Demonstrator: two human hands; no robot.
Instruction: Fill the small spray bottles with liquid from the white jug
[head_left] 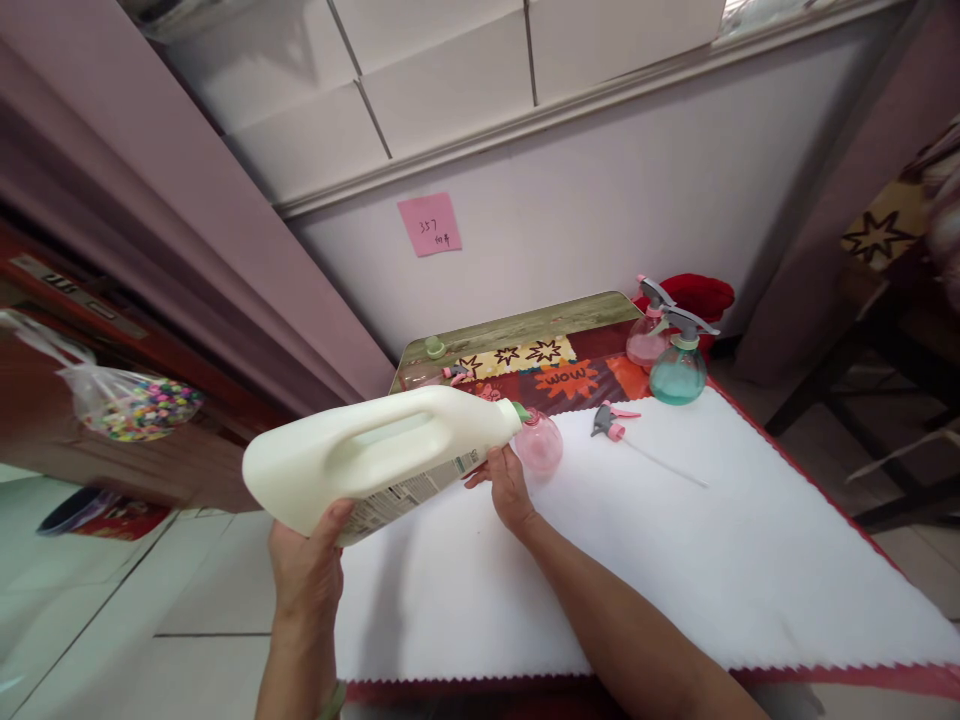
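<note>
A large pale cream jug of liquid point(300, 455) with a hollow handle lies tilted almost level, its green spout against the mouth of a round pink bottle point(541, 447). My left hand point(309, 555) grips the jug from below near its base, thumb along the label side. Under the jug's neck, close to the pink bottle, my right hand point(508, 485) supports it with thumb and fingers; some of those fingers are hidden. Whether liquid is flowing cannot be made out. A grey and pink spray head point(611, 420) with a clear tube lies on the white cloth, right of the bottle.
A teal spray bottle point(679, 375) and a pink spray bottle point(646, 345) stand at the table's back right. Behind the jug are a green cap point(435, 347) and another spray bottle lying down. A bag of colourful beads point(142, 405) hangs at left.
</note>
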